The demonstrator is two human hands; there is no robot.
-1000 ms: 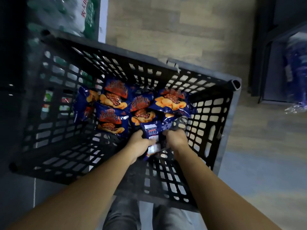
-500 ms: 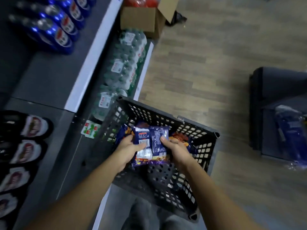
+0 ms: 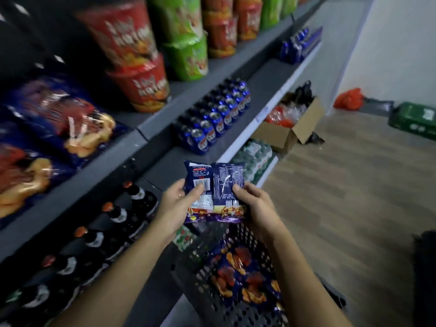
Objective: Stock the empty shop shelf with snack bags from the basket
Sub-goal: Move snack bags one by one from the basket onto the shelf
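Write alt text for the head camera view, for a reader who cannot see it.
The left hand and right hand hold a dark blue snack bag, back side showing, above a black basket of similar bags. To the left, shop shelves carry snack bags, cup noodles, blue cans and dark bottles.

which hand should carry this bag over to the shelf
Left, probably. The left hand and right hand both grip the snack bag, but the shelves stand on the person's left, so the left is nearer; the right would have to cross the body.
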